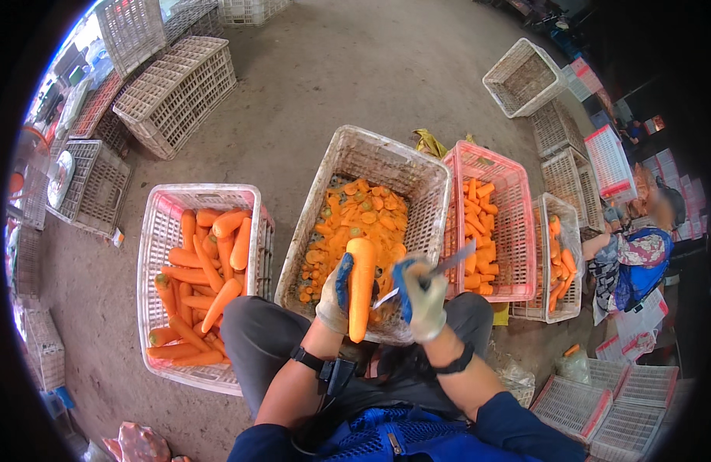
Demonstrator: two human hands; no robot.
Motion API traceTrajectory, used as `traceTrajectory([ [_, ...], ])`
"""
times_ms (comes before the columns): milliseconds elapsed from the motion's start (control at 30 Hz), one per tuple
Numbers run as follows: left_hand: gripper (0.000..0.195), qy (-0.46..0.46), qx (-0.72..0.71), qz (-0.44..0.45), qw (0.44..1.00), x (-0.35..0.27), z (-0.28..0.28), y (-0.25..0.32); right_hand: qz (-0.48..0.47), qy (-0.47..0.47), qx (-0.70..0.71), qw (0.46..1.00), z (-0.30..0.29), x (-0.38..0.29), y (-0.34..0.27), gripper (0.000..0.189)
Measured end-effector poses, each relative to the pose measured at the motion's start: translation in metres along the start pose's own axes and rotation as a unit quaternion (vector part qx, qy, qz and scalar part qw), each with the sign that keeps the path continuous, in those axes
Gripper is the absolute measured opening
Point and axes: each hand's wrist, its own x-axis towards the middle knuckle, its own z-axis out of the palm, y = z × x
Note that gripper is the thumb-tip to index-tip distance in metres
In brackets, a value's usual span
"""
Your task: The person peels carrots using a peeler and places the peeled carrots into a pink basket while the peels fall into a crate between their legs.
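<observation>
My gloved left hand (334, 300) grips a large peeled carrot (362, 289), which stands nearly upright in the view with its thick end away from me. Beside it, my gloved right hand (422, 300) holds a tool with a blurred blade (455, 257) pointing to the upper right; a thin pale metal piece (385, 298) also juts from this hand toward the carrot. Beneath both hands is a dirty white plastic crate (423, 155) holding carrot peelings and cut-off ends (370, 211). On the left, whole carrots (208, 277) fill part of a white crate (153, 231).
A pink crate (508, 231) with carrot pieces (476, 237) adjoins the middle crate on the right. Beyond it sits a lined crate (540, 289) with carrots. Another person (638, 260) sits at far right. Stacked crates (176, 92) line the left side; more crates (598, 404) lie lower right.
</observation>
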Motion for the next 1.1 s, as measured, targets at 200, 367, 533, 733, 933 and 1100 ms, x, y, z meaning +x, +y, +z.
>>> traceTrajectory([
  [200, 0.046, -0.011, -0.038, 0.017, 0.999, -0.007, 0.006, 0.000, -0.070, -0.124, -0.057, 0.988, 0.014, -0.035, -0.010, 0.019],
  [367, 0.043, -0.011, -0.097, -0.033, 0.995, -0.018, 0.058, 0.016, -0.006, -0.048, -0.047, 0.998, 0.023, 0.021, 0.014, 0.027],
  [533, 0.055, 0.053, -0.046, -0.041, 0.997, -0.003, 0.011, -0.009, 0.000, 0.045, -0.109, 0.993, 0.003, 0.121, 0.060, 0.045],
  [733, 0.054, -0.023, 0.007, 0.001, 1.000, -0.009, 0.015, 0.009, 0.019, 0.060, 0.017, 0.998, -0.003, 0.050, 0.014, 0.020],
  [933, 0.050, -0.026, -0.056, -0.023, 0.998, 0.000, -0.004, 0.003, -0.071, -0.093, -0.019, 0.993, 0.018, -0.036, -0.010, 0.009],
  [1100, 0.043, -0.055, -0.062, 0.028, 0.996, 0.001, -0.002, -0.009, -0.174, -0.085, -0.106, 0.975, 0.027, -0.009, 0.010, 0.022],
])
